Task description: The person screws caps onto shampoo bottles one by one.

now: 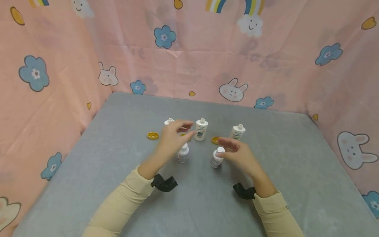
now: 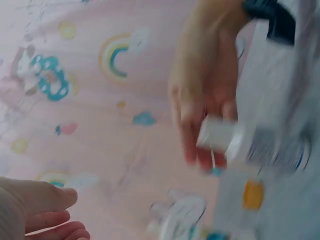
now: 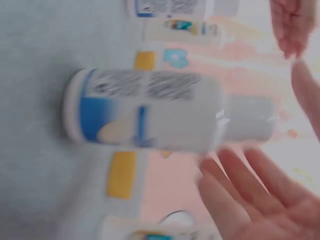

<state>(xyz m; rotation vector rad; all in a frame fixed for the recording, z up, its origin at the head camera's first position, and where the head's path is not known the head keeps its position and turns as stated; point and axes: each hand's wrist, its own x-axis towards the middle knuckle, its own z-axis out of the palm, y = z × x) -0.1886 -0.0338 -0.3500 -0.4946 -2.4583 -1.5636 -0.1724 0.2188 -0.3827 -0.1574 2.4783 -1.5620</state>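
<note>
Got R hand (image 1: 239, 156) beside front-right bottle (image 1: 216, 161), thumb + fingers well apart, gripping nothing; can't tell re: contact w/ cap (image 1: 220, 150). Got L hand (image 1: 174, 134) up near top of front-left bottle (image 1: 183, 156), thumb spread from fingers, holding nothing. See both bottles capped, standing on grey table (image 1: 201, 207), nearer than middle rear bottle (image 1: 200, 131). For R side, IMO: wrap body below cap, close evenly from both sides; don't nudge cap sideways, prob. tippy. Mind yellow ring (image 1: 215, 140) just behind. Lift L hand clear b4 sweeping sideways, else prob. clip front-left bottle.
</note>
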